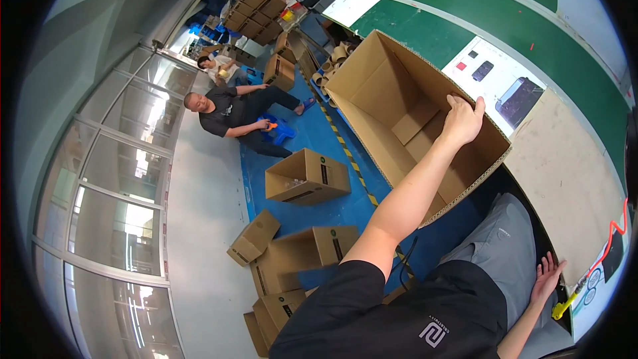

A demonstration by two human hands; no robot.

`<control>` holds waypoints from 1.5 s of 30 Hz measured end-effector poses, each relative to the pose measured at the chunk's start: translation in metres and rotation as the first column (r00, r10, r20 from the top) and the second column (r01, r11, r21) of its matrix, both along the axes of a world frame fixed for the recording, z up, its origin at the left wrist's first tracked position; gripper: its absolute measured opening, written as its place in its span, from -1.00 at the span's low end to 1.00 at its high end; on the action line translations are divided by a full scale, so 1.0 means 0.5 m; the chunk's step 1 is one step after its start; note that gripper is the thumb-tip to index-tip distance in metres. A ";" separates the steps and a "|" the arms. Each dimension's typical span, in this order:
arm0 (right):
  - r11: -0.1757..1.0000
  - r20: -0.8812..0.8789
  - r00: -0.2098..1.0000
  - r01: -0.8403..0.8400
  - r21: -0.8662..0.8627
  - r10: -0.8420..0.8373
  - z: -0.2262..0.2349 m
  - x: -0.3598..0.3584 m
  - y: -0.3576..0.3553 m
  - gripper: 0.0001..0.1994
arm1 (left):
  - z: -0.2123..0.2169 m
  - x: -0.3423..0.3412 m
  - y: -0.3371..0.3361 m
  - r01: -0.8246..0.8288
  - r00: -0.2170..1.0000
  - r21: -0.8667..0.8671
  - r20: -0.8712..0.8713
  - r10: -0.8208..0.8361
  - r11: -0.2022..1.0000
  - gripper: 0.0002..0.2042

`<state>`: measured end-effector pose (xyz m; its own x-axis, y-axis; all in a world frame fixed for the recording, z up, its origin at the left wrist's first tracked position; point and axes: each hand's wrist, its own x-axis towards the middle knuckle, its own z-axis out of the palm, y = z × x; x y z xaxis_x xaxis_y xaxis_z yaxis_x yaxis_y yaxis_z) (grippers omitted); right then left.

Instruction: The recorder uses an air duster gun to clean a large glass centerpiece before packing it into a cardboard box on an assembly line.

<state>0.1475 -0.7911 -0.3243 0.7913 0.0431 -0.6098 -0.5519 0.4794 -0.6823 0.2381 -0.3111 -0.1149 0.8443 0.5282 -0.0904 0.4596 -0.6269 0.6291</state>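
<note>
A large, empty, open-mouthed brown corrugated-cardboard box [405, 100] stood tilted beside the long green-topped workbench [413, 21], its mouth facing the wearer. The bare left hand [464, 123] gripped its bench-side rim. The bare right hand [546, 279] held nothing, fingers spread, near a yellow plastic-bodied tool [563, 307]. In the inspector's judgement, the one-sided grip could let the box swing or slip; a dragging edge could also displace the white printed sheet [488, 70]. Any support underneath could not be determined.

A tall white-framed glass partition [119, 173] bounded the room. The smooth blue floor [299, 216] carried yellow-and-black striped tape [343, 143]. A pale beige flat board [558, 153] covered the bench's near end. A black-clad co-worker [222, 116] sat beyond several smaller brown cardboard boxes [325, 176].
</note>
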 end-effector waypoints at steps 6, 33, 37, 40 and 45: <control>1.000 0.011 1.000 -0.011 -0.010 0.011 0.000 -0.002 -0.009 -0.43 | 0.001 0.001 -0.002 0.020 1.000 -0.007 0.002 -0.020 1.000 -0.16; 0.996 0.106 0.991 0.089 -0.023 -0.087 0.089 -0.021 0.036 -0.58 | -0.014 -0.002 0.002 0.083 0.995 0.041 0.048 -0.085 0.996 -0.22; 0.998 0.121 0.992 0.045 -0.038 -0.040 0.099 -0.018 0.042 -0.64 | -0.035 -0.004 -0.001 0.028 0.995 0.013 0.098 -0.029 1.000 -0.22; 0.998 0.131 0.991 0.009 -0.054 -0.002 0.095 -0.016 0.044 -0.64 | -0.045 -0.004 0.011 0.055 0.991 -0.007 0.120 -0.053 0.998 -0.23; 0.999 0.123 0.992 0.002 -0.047 0.004 0.097 -0.017 0.042 -0.65 | -0.051 -0.003 0.010 0.017 0.993 -0.050 0.121 -0.010 0.999 -0.22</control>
<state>0.1389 -0.7702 -0.2759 0.8603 0.0175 -0.5095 -0.4632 0.4445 -0.7667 0.2368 -0.3062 -0.1405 0.8577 0.5140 -0.0139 0.3703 -0.5986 0.7103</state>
